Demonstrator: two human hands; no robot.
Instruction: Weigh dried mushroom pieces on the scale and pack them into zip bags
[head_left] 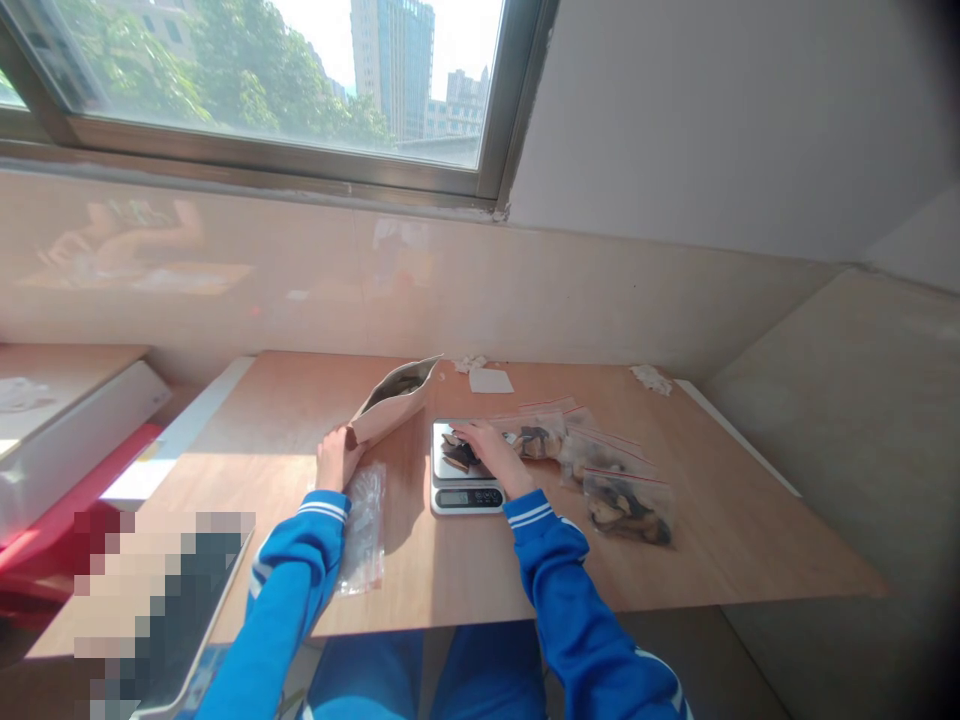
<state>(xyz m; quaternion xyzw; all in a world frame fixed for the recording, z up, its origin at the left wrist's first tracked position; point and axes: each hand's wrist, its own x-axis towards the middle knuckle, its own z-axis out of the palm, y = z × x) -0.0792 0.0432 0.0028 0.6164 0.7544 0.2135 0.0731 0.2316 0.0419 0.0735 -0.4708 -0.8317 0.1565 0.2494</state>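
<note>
A digital kitchen scale (pixel 442 500) stands near the middle of the table, with dark-edged dried slices (pixel 459 455) piled on its plate. My right hand (pixel 491 448) lies palm down over the pile, fingers stretched out and touching the slices; whether a slice is under the fingertips is hidden. On the left, my left hand (pixel 335 460) is closed on the near corner of an open paper bag (pixel 401 405), which leans on its side with dark contents showing in its mouth. Beneath my left wrist lies a stack of clear zip bags (pixel 365 530).
Several filled zip bags of dried slices (pixel 628 510) lie right of the scale. A white paper (pixel 491 381) and crumpled tissue (pixel 651 379) are at the back by the wall. Another person's sleeve (pixel 184 590), partly pixelated, is at the lower left.
</note>
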